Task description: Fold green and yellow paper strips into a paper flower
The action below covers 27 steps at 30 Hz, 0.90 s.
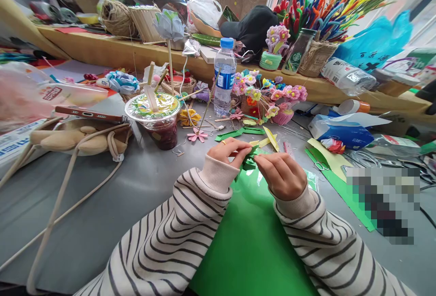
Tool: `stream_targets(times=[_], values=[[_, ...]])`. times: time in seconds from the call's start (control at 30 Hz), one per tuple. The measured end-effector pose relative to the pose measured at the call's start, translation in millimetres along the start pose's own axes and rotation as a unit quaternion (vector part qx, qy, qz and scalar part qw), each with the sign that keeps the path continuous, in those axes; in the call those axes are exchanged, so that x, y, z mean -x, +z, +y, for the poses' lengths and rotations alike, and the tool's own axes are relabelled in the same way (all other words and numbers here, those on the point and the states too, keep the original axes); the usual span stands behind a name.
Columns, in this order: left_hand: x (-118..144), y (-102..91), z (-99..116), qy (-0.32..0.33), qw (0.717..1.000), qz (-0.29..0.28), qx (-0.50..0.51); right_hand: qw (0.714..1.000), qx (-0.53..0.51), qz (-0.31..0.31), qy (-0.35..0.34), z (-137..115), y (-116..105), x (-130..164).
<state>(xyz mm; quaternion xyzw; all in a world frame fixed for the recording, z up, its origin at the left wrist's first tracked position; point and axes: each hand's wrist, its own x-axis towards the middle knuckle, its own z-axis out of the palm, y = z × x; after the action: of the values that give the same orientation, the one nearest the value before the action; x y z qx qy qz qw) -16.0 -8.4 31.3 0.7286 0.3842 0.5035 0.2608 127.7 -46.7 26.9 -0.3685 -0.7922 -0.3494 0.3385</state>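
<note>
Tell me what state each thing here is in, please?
Left hand: pinching the green paper.
Right hand: pinching the green paper.
Green paper: folded, held between both hands.
Green sheet: flat on the table.
Water bottle: upright, capped.
Cup: lidded, upright.
Phone: lying flat.

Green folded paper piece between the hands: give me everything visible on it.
The green folded paper piece is small, glossy and creased into several pointed flaps, like thin craft paper. It is held up over the green sheet on the grey table. The left hand pinches it from the left, the right hand from the right; fingers hide its middle.
</note>
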Motion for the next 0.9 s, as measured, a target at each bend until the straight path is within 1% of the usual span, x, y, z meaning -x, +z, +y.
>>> stream_targets(times=[0.1,0.3,0.37,0.47,0.57,0.67,0.77,0.9], values=[[0,-0.6,2,-0.046,0.998,-0.008,0.048,1.0,0.0,-0.002,0.01,0,0,3],[-4,-1.6,3,-0.099,0.986,-0.044,0.13,1.0,-0.003,-0.001,0.028,0,-1,3],[-5,-2.1,3,-0.128,0.98,-0.037,0.146,0.998,-0.029,-0.002,0.051,1,-1,0],[-6,-3.0,2,-0.177,0.967,-0.025,0.183,0.991,-0.1,-0.002,0.09,4,-2,-6],[-8,-4.1,3,-0.227,0.95,-0.033,0.21,0.981,-0.16,-0.008,0.11,7,-3,-10],[-9,-5.2,5,-0.269,0.934,-0.041,0.233,0.975,-0.181,-0.008,0.125,6,-5,-13],[-10,-5.4,7,-0.307,0.912,-0.037,0.269,0.978,-0.173,-0.007,0.118,3,-8,-13],[-9,-4.4,5,-0.334,0.895,-0.035,0.294,0.989,-0.128,-0.013,0.073,1,-11,-12]])
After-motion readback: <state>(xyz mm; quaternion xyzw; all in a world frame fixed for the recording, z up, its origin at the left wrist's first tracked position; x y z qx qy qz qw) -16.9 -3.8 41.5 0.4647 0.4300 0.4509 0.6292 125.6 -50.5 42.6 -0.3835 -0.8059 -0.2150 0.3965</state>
